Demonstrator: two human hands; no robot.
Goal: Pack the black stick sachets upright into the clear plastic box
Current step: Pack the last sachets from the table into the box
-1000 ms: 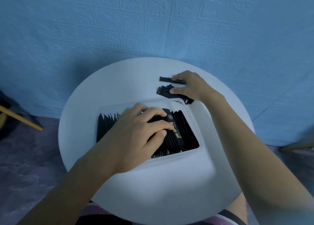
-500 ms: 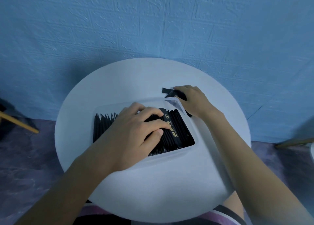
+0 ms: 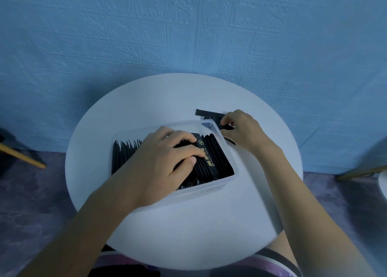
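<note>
A clear plastic box [image 3: 211, 189] sits in the middle of a round white table [image 3: 188, 230], packed with several black stick sachets [image 3: 123, 153] standing on edge. My left hand [image 3: 159, 163] lies inside the box, fingers resting flat on the sachets and on one with gold print [image 3: 209, 157] that leans to the right. Behind the box's far right corner, my right hand [image 3: 243, 128] pinches loose black sachets [image 3: 209, 114] lying on the table. Part of that small pile is hidden under the hand.
A blue textured wall rises close behind the table. Wooden legs stick in at the left edge [image 3: 23, 156] and the right edge [image 3: 360, 172]. A purple patterned floor [image 3: 31, 203] surrounds the table, and my lap shows at the bottom.
My right hand gathered the loose sachets toward the box's far right corner and now pinches them there. My left hand has stayed pressed on the packed sachets.
</note>
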